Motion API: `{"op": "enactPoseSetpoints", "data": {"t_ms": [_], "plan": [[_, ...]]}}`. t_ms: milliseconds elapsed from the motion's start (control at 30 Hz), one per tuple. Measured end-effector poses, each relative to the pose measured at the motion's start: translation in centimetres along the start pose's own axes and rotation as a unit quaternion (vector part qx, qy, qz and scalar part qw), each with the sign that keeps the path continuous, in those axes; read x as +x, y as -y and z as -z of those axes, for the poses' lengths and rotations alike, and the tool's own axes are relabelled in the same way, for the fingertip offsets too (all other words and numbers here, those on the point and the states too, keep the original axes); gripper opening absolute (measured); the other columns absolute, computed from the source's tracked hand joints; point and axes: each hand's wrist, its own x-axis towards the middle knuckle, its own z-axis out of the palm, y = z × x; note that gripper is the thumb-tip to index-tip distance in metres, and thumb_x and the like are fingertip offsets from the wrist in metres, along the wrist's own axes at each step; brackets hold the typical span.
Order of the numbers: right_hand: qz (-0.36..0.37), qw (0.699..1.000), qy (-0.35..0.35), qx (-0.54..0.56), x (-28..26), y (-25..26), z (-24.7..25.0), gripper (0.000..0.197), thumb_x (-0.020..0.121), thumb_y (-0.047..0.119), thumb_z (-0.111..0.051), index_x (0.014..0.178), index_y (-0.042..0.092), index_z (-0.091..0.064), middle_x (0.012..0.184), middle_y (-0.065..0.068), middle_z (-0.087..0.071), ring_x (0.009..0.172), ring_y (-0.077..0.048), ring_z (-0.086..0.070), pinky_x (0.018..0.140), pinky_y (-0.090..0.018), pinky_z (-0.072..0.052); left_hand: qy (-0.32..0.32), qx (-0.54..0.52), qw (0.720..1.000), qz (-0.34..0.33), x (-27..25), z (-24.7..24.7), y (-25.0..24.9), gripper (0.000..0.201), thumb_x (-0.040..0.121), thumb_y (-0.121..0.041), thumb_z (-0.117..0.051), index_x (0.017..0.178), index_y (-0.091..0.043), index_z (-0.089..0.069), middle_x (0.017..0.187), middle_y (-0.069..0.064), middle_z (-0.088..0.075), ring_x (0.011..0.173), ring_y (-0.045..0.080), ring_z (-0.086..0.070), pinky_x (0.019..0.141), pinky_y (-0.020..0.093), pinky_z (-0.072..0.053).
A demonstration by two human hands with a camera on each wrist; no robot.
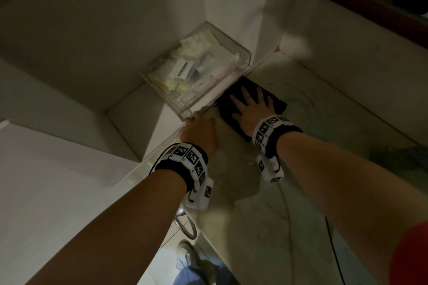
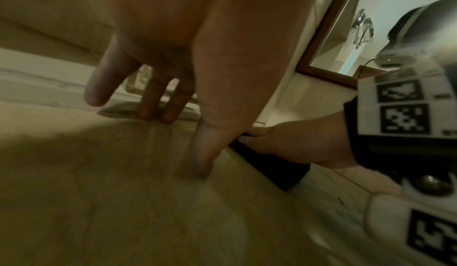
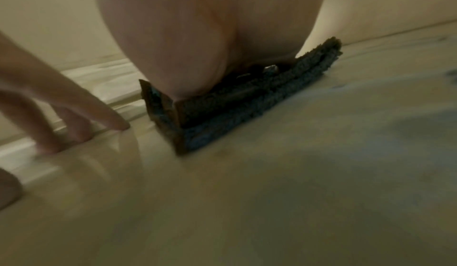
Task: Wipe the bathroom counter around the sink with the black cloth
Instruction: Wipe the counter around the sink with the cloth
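Observation:
The folded black cloth (image 1: 279, 106) lies on the pale marble counter (image 1: 312, 169), in the corner beside a raised white ledge. My right hand (image 1: 251, 105) lies flat on it with spread, straight fingers and presses it down; the right wrist view shows the palm (image 3: 210, 45) on the cloth (image 3: 235, 117). My left hand (image 1: 199, 131) rests on the counter just left of the cloth, fingers extended toward the ledge. In the left wrist view its fingertips (image 2: 153, 114) and thumb touch the counter and hold nothing, with the cloth (image 2: 279, 172) to the right.
A clear plastic box (image 1: 196, 69) of small packets stands on the white ledge (image 1: 139, 111) right behind both hands. Tiled walls close the corner. A dark-framed mirror (image 1: 370, 7) hangs at the upper right. A thin black cable (image 1: 333, 250) lies near the counter's front edge.

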Motion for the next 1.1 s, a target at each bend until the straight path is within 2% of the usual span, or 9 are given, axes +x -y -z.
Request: {"op": "enactPoseSetpoints", "data": {"t_ms": [67,133,300,467,600,700,867,1000,1100], "plan": [[-0.019,1.000,0.002,0.012,0.2,-1.3,0.3,0.059,0.100,0.055,-0.022,0.150,0.046,0.006,0.161,0.008,0.016,0.147,-0.035,0.016,0.117,-0.057,0.001,-0.031,0.001,0.999,-0.033,0.6,-0.7,-0.4,0.058,0.083,-0.035,-0.063,0.137,-0.028,-0.045,0.144,0.013,-0.030,0.127,0.038,-0.036,0.087,0.048,-0.048],[-0.039,0.999,0.002,0.025,0.3,-2.5,0.5,0.059,0.099,0.056,-0.023,0.150,0.046,0.006,0.161,0.008,0.016,0.147,-0.034,0.016,0.118,-0.057,0.001,-0.051,0.002,0.997,-0.059,1.3,-1.5,-0.8,0.063,0.082,-0.038,-0.063,0.141,-0.030,-0.040,0.148,0.011,-0.028,0.134,0.037,-0.029,0.093,0.050,-0.047],[-0.060,0.997,-0.002,0.045,-0.2,-4.1,0.6,0.062,0.098,0.058,-0.025,0.152,0.044,0.003,0.162,0.006,0.013,0.148,-0.033,0.013,0.118,-0.056,-0.001,-0.031,0.017,0.997,-0.068,2.7,-2.3,-1.0,0.076,0.078,-0.044,-0.065,0.146,-0.031,-0.033,0.154,0.013,-0.024,0.142,0.037,-0.019,0.103,0.053,-0.041],[-0.080,0.995,-0.009,0.063,-2.1,-5.3,-0.1,0.061,0.099,0.055,-0.027,0.152,0.044,0.001,0.162,0.005,0.011,0.148,-0.033,0.011,0.118,-0.056,-0.002,-0.011,0.049,0.996,-0.075,2.7,-2.0,-1.0,0.078,0.082,-0.047,-0.061,0.150,-0.030,-0.027,0.155,0.014,-0.022,0.141,0.039,-0.022,0.108,0.052,-0.035],[-0.113,0.991,0.010,0.068,-4.8,-6.1,-1.0,0.060,0.100,0.053,-0.028,0.152,0.044,0.001,0.162,0.006,0.012,0.148,-0.032,0.010,0.119,-0.054,-0.004,-0.016,0.083,0.992,-0.092,2.4,-1.5,-1.2,0.076,0.083,-0.046,-0.062,0.150,-0.026,-0.031,0.153,0.018,-0.028,0.137,0.038,-0.032,0.108,0.049,-0.034],[-0.131,0.987,0.001,0.089,-7.6,-6.5,-2.2,0.059,0.100,0.051,-0.030,0.152,0.044,-0.002,0.163,0.006,0.009,0.148,-0.032,0.008,0.119,-0.054,-0.005,0.000,0.092,0.991,-0.099,2.4,-1.0,-1.2,0.074,0.084,-0.048,-0.060,0.149,-0.023,-0.033,0.151,0.018,-0.029,0.137,0.037,-0.032,0.109,0.049,-0.033],[-0.161,0.982,-0.012,0.098,-11.8,-6.4,-3.9,0.056,0.101,0.049,-0.029,0.152,0.044,-0.004,0.163,0.006,0.008,0.149,-0.032,0.008,0.120,-0.052,-0.004,0.007,0.119,0.987,-0.106,2.3,-0.6,-1.2,0.074,0.088,-0.050,-0.056,0.151,-0.022,-0.028,0.153,0.017,-0.027,0.138,0.036,-0.031,0.116,0.048,-0.022],[-0.167,0.981,-0.011,0.102,-13.0,-5.6,-4.6,0.055,0.103,0.047,-0.028,0.152,0.043,-0.003,0.163,0.006,0.009,0.148,-0.032,0.010,0.120,-0.053,-0.003,0.012,0.100,0.990,-0.097,2.3,-0.7,-1.0,0.077,0.085,-0.054,-0.057,0.151,-0.026,-0.028,0.152,0.015,-0.029,0.138,0.037,-0.030,0.113,0.048,-0.027],[-0.151,0.984,-0.016,0.089,-12.7,-5.3,-4.6,0.054,0.104,0.043,-0.026,0.152,0.043,-0.002,0.163,0.006,0.009,0.148,-0.034,0.012,0.119,-0.055,-0.002,0.004,0.094,0.990,-0.100,2.3,-0.6,-1.0,0.074,0.082,-0.054,-0.060,0.146,-0.027,-0.036,0.146,0.014,-0.037,0.133,0.035,-0.036,0.108,0.046,-0.031]]}}
